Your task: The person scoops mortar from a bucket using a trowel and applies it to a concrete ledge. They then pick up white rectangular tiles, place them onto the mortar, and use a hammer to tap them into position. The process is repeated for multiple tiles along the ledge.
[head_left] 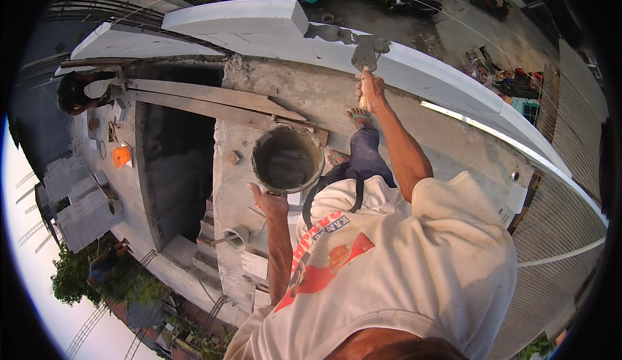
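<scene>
My right hand [371, 88] is closed round the handle of a trowel [365, 57], its blade smeared with grey mortar. The blade rests at the top of a low wall of white blocks [414, 67], where wet mortar [334, 33] lies along the top beside a raised block [240, 18]. My left hand [270, 202] is at the near rim of a round dark bucket [288, 159], gripping it. Grey mortar coats the bucket's inside. Some of the left fingers are hidden against the bucket's side.
Wooden planks [214, 94] run beside a dark opening [178, 159] in the slab at left. Beyond it crouches another person [78, 93], near an orange container [121, 157] and stacked white blocks [71, 191]. Past the wall the ground drops to a lower yard. Corrugated roofing [564, 230] lies right.
</scene>
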{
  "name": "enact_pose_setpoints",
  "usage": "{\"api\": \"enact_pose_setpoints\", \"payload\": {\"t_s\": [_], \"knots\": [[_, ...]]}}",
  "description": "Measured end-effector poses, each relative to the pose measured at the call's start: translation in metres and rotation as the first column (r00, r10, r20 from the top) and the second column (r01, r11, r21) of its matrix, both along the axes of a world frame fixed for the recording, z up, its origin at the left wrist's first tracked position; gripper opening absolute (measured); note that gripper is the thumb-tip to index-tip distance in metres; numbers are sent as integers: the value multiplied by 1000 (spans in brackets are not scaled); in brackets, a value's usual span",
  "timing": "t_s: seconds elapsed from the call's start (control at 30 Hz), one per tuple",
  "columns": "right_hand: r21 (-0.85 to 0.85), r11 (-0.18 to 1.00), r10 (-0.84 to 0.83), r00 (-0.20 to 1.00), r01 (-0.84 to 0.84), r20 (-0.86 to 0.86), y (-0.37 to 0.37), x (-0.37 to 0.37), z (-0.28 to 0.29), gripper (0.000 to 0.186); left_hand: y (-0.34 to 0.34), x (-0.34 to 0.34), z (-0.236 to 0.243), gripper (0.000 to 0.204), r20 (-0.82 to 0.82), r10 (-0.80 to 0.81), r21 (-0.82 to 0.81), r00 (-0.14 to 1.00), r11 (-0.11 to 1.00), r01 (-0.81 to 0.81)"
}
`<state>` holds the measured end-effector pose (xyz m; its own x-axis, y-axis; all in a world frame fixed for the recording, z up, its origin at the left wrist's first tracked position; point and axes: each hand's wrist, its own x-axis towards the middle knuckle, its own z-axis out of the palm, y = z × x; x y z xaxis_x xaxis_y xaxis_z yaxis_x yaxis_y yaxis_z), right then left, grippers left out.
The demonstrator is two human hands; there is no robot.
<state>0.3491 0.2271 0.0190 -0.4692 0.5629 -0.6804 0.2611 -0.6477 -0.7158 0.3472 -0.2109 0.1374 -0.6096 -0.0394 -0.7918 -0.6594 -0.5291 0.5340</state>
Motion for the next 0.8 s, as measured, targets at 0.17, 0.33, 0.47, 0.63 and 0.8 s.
{"api": "enact_pose_setpoints", "payload": {"t_s": [0.17, 0.33, 0.47, 0.63, 0.8], "knots": [[-106, 994, -8, 997, 0, -76, -14, -88, -2, 57, 0, 0, 13, 83, -24, -72, 0, 997, 997, 72], [-151, 975, 138, 978, -163, -159, -12, -116, -24, 54, -7, 1, 8, 81, -17, -127, -30, 992, 992, 126], [225, 850, 392, 857, -477, 335, 10, -93, 8, 51, -6, 11, 3, 79, -58, -100, 11, 993, 995, 101], [275, 834, 270, 788, -479, 553, 30, -27, 24, 60, 8, 5, 14, 78, -76, -153, 4, 985, 988, 153], [139, 966, 185, 958, -219, 221, 29, 40, -12, 65, 15, -5, 12, 76, -153, -201, 13, 967, 979, 206]]}}
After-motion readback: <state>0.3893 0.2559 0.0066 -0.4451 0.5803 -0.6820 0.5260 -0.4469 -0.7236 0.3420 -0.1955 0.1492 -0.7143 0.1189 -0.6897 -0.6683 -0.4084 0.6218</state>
